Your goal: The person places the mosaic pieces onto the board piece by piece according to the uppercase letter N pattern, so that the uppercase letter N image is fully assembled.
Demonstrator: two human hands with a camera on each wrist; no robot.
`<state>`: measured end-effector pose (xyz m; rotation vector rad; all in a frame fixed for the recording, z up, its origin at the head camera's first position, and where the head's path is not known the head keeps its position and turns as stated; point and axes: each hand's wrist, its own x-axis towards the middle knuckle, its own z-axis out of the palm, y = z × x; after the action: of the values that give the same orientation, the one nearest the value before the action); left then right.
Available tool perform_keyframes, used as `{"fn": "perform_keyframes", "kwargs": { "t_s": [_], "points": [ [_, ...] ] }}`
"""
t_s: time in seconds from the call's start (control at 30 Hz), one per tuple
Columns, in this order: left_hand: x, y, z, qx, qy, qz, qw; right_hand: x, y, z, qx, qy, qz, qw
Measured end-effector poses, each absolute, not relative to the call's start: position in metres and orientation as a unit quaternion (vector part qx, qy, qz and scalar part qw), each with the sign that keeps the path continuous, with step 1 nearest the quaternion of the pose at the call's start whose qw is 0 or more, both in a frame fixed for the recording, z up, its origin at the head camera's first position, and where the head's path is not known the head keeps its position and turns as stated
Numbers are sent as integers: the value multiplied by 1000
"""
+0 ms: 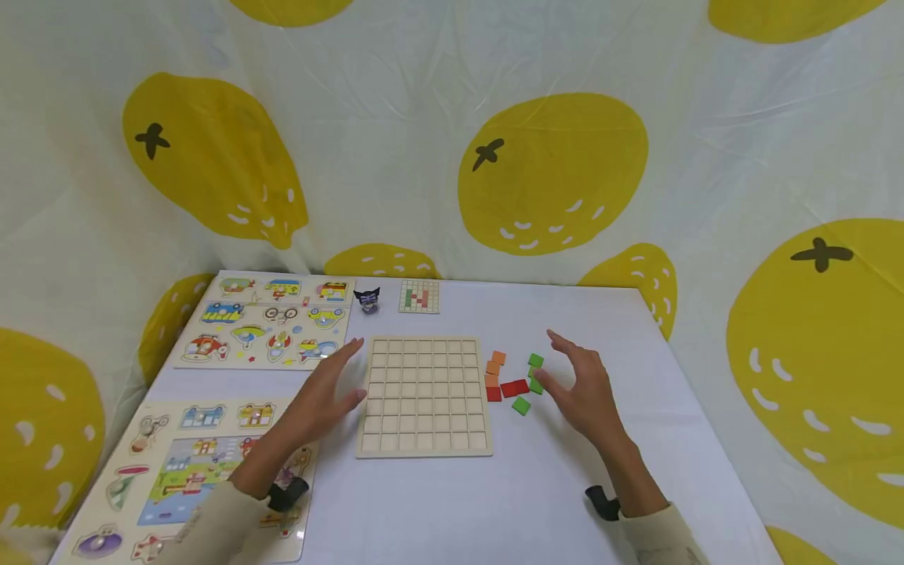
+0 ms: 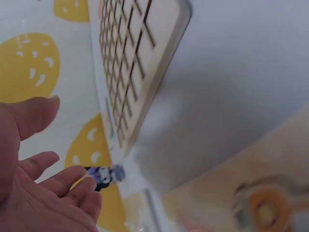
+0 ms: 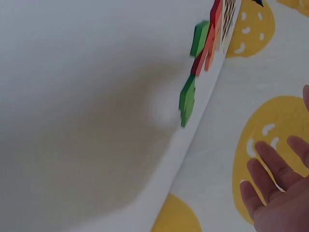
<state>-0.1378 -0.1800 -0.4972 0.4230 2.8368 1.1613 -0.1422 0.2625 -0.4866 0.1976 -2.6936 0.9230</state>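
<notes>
A square wooden grid board [image 1: 425, 449] lies on the white table between my two hands, its cells bare. My left hand [image 1: 321, 402] hovers at the board's left edge, fingers spread and holding nothing. On the other side my right hand [image 1: 585, 388] is held above the table with thumb and fingers apart, nothing between them. Between the board and that hand lie small square tiles: orange tiles [image 1: 492, 367], red tiles [image 1: 515, 388] and green tiles [image 1: 521, 406]. The right thumb overlaps a green tile in the head view. In the right wrist view, green tiles [image 3: 187, 99] lie apart from the fingers.
A small card with a coloured grid pattern [image 1: 420, 297] lies behind the board, beside a small dark-eared figurine [image 1: 367, 300]. Two vehicle puzzle boards [image 1: 263, 320] take up the table's left side; the left forearm passes over the nearer puzzle board [image 1: 158, 424]. A lemon-print cloth [image 1: 395, 173] hangs behind.
</notes>
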Motion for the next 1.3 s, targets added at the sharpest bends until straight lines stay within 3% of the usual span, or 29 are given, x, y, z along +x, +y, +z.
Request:
{"fn": "perform_keyframes", "kwargs": {
  "t_s": [0.3,0.6,0.97,1.3],
  "points": [
    [-136,-170,-522,114,920,365,87,-156,238,-497,52,-929,356,82],
    [-134,-169,-521,123,935,320,87,-180,221,-501,25,-938,344,6],
    [-135,-169,-519,124,943,294,99,-216,209,-511,16,-956,291,-28],
    [-135,-170,-521,137,939,301,97,-225,200,-515,-4,-965,260,-29]
  ]
}}
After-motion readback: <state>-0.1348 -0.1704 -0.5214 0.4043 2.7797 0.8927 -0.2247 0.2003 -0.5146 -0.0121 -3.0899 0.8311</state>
